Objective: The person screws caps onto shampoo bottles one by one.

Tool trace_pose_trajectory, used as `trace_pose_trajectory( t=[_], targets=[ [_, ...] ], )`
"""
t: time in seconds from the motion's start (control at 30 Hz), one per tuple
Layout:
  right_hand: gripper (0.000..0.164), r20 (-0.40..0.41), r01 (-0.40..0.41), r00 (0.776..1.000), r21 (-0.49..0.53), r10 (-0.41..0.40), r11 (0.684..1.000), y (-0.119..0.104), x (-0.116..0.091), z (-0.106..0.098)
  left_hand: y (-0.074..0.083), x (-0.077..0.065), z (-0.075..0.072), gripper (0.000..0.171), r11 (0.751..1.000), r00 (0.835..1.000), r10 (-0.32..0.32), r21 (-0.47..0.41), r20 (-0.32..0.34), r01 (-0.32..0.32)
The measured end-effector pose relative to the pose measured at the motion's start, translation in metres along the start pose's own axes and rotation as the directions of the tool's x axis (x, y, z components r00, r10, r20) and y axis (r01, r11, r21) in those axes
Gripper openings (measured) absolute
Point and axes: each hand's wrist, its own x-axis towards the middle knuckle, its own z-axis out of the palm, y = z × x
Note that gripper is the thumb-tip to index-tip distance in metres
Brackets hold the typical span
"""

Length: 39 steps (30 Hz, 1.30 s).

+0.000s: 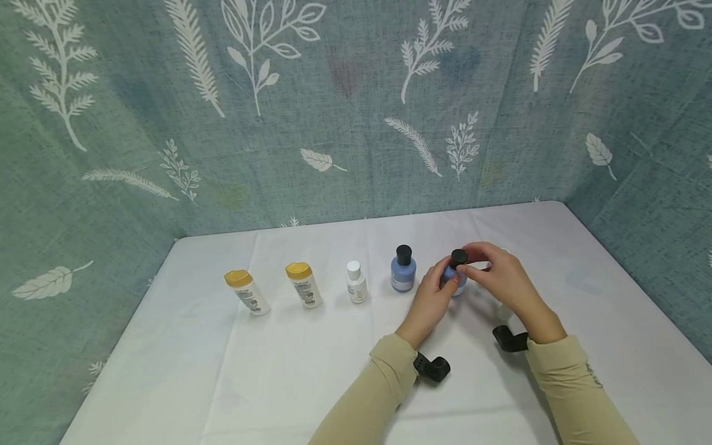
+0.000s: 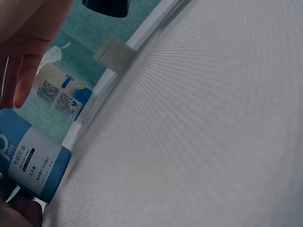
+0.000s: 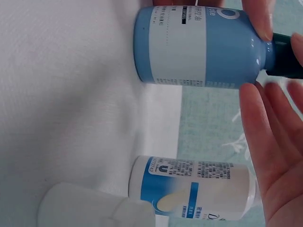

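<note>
A blue bottle (image 3: 232,47) with a black cap (image 1: 458,257) stands on the white table toward the right, between both hands. My left hand (image 1: 431,295) grips its body from the left, thumb on the near side of the shoulder. From the right, my right hand (image 1: 503,275) pinches at the cap, its thumb in front and index finger behind. In the right wrist view the right hand's other fingers spread beside the shoulder. A second blue bottle (image 1: 403,273) with a black cap stands just left of my left hand.
Further left are a small white bottle (image 1: 356,285) and two white bottles with yellow caps, one nearer (image 1: 307,290) and one farther (image 1: 251,298). Right of the hands are a white-and-blue bottle (image 3: 199,189) and a whitish container (image 3: 94,208). A patterned curtain (image 1: 356,111) hangs behind.
</note>
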Motion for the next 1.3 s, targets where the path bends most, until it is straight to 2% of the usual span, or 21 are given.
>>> trace_pose_trajectory(
  t=[0.13, 0.3, 0.47, 0.7, 1.0, 1.3],
  targets=[
    [0.052, 0.013, 0.053, 0.999, 0.004, -0.053, 0.999, 0.0009, 0.0001, 0.0000, 0.0003, -0.0001, 0.0001, 0.043, 1.000, 1.000, 0.004, -0.007, 0.002, -0.004],
    [0.043, 0.001, 0.102, 0.995, -0.018, -0.102, 0.995, 0.0011, -0.0008, 0.0021, 0.0004, -0.0001, 0.0000, 0.042, 1.000, 1.000, 0.012, -0.009, 0.003, -0.012],
    [0.042, -0.037, 0.089, 0.995, -0.022, -0.090, 0.996, 0.0007, -0.0004, 0.0058, 0.0007, -0.0004, -0.0001, 0.043, 1.000, 1.000, 0.004, -0.003, -0.002, -0.004],
    [0.039, -0.045, 0.057, 0.997, -0.037, -0.058, 0.998, -0.0019, -0.0004, 0.0085, 0.0023, -0.0007, -0.0012, 0.042, 1.000, 1.000, 0.009, 0.011, -0.014, -0.008],
    [0.044, -0.016, 0.010, 1.000, -0.016, -0.011, 1.000, -0.0037, 0.0008, 0.0079, 0.0030, -0.0008, -0.0008, 0.043, 1.000, 1.000, -0.016, 0.017, -0.022, 0.016],
    [0.044, 0.002, 0.020, 1.000, -0.021, -0.020, 1.000, -0.0013, 0.0010, 0.0069, 0.0024, -0.0004, -0.0009, 0.043, 1.000, 1.000, -0.011, 0.025, -0.019, 0.011]
  ],
)
